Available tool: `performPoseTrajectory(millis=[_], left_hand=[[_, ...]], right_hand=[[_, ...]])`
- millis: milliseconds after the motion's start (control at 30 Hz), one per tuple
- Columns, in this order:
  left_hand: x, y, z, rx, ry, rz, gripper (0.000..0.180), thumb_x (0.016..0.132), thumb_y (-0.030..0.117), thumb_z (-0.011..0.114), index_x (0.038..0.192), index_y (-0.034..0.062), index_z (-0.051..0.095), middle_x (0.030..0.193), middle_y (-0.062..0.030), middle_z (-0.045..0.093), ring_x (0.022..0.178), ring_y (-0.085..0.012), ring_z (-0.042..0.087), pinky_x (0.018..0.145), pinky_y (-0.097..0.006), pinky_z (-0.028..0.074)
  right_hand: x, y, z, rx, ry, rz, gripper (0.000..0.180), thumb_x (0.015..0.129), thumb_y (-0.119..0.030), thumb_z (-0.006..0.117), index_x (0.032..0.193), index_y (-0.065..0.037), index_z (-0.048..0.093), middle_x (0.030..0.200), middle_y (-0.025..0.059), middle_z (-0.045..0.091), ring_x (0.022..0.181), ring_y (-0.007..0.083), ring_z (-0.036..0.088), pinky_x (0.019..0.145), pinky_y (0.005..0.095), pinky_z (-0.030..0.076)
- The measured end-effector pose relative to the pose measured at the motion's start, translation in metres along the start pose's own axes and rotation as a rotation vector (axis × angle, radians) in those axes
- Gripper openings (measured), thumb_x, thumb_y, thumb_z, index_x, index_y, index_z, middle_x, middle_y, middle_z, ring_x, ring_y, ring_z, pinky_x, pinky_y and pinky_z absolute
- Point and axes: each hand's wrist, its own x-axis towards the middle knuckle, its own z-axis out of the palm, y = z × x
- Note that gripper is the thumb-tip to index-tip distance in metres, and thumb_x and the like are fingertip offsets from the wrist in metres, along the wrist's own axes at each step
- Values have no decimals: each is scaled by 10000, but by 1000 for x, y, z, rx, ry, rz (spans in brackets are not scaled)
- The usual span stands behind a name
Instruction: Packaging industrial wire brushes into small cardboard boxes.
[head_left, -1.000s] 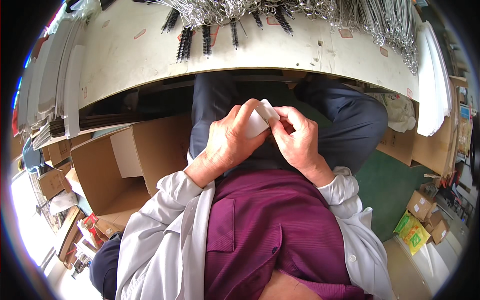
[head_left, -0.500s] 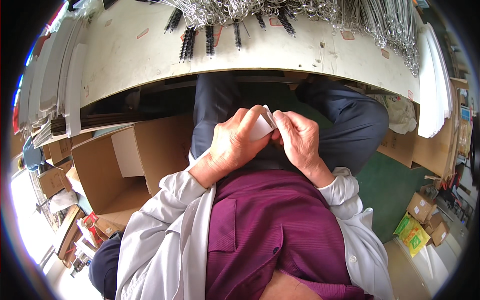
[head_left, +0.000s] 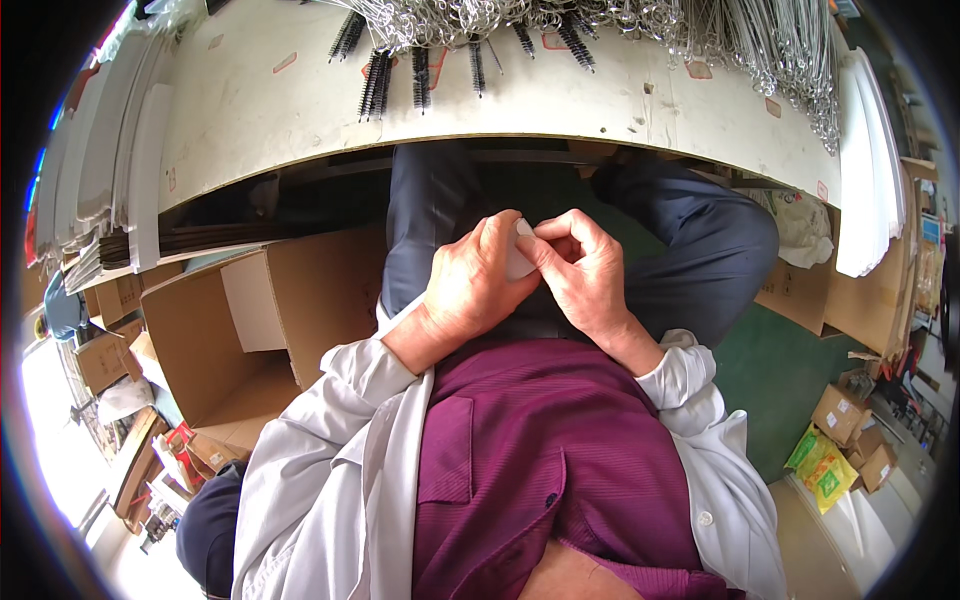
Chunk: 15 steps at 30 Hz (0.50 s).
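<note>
Both my hands meet over my lap, below the edge of the white workbench. My left hand and my right hand pinch a small white folded piece between them. Only a sliver of that white piece shows between the fingers; the rest is hidden. I wear a purple shirt under a white coat, and dark trousers.
Black bristle brushes and a heap of twisted wire parts lie on the workbench. An open cardboard box stands at my left. White sheets are stacked at the right, small cartons on the green floor.
My hands have closed more tightly around the white piece, so less of it shows. They stay in the same place over my lap.
</note>
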Motion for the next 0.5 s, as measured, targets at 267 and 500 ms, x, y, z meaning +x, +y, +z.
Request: performPoseTrajectory(millis=[267,500], left_hand=[[-5,0,2,0,-41,-59,566,743,219,865,1207,30,603,987,-150,723,837,-339,742,683,-427,613],[-7,2,4,1,-97,-134,551,748,228,856,1213,36,631,1057,-158,733,906,-353,743,748,-440,617]], right_hand=[[0,5,3,128,47,72,187,964,-130,769,894,-5,649,741,39,709,671,48,635,590,229,513],[1,1,-3,223,41,221,201,971,-142,760,869,-6,652,672,31,674,508,26,536,436,212,391]])
